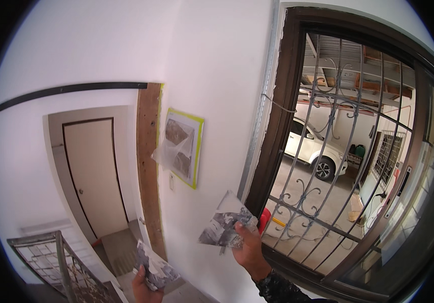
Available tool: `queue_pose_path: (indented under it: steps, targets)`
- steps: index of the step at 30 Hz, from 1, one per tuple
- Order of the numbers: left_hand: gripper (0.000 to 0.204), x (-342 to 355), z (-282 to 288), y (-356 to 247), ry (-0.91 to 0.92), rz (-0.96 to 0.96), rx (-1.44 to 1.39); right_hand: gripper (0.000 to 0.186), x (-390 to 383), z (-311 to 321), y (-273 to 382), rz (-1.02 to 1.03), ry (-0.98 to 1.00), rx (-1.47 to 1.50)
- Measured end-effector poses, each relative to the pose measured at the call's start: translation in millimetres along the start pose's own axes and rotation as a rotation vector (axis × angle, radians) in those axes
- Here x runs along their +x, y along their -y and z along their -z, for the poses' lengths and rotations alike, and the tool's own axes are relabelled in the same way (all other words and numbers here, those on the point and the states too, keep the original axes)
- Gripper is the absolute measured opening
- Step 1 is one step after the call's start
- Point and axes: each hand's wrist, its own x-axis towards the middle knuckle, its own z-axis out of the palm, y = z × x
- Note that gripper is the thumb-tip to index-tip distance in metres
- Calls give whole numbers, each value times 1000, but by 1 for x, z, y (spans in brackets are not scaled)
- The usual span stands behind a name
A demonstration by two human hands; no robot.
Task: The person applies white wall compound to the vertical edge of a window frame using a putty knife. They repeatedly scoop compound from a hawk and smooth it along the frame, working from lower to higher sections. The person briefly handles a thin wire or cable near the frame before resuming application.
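My right hand (pixel 247 243) grips a flat, angular putty blade (pixel 225 222), its face smeared grey and white, with the thumb pressed on the face. The blade is held up in front of the white wall, beside the dark window frame; whether it touches the wall I cannot tell. Low in the view, my left hand (pixel 145 289) is closed on a second flat putty blade (pixel 152 266), smeared in the same way. Its fingers are partly cut off by the lower edge. A panel (pixel 181 146) edged with yellow-green tape, partly covered by loose clear film, is on the wall ahead.
A brown window frame (pixel 272 126) with an iron grille (pixel 335 106) stands at right; a white car (pixel 315 149) is beyond. Something red (pixel 264 220) shows behind my right hand. At left are a beige door (pixel 95 177), a metal railing (pixel 60 252) and a brown post (pixel 149 166).
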Motion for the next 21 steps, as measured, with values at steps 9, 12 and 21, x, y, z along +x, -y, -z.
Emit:
queue_pose_path:
  steps: [9,12,21]
  targets:
    - [36,27,-38,31,363,87,-114,50,23,-9,62,670,887,-870]
    - [39,28,-44,62,48,-100,123,52,25,-9,49,726,1138,-876]
    - [38,11,-2,49,-309,142,74,64,3,52,-34,536,1326,-1236]
